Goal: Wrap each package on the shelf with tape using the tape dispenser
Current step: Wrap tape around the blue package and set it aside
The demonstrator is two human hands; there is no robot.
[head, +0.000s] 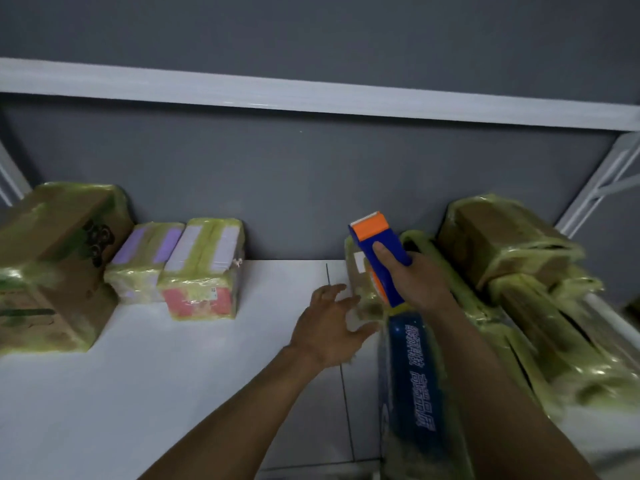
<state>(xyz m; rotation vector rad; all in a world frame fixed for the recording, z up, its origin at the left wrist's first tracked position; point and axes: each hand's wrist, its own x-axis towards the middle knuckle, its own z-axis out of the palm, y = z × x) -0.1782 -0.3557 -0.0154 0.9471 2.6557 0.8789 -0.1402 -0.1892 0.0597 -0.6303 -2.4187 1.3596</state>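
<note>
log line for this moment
right hand: grips tape dispenser at package | left hand: open, beside package

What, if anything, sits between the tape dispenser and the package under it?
Nothing visible. The right hand holds the tape dispenser directly over the package, and the left hand lies open at its near side.

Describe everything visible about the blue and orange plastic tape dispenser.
The blue and orange plastic tape dispenser has a blue body, an orange head and a pale toothed cutter at its top end, which points up toward the grey wall. The right hand grips its body, thumb laid across the blue face. Its lower end sits at a brown tape-wrapped package; contact is unclear.
</note>
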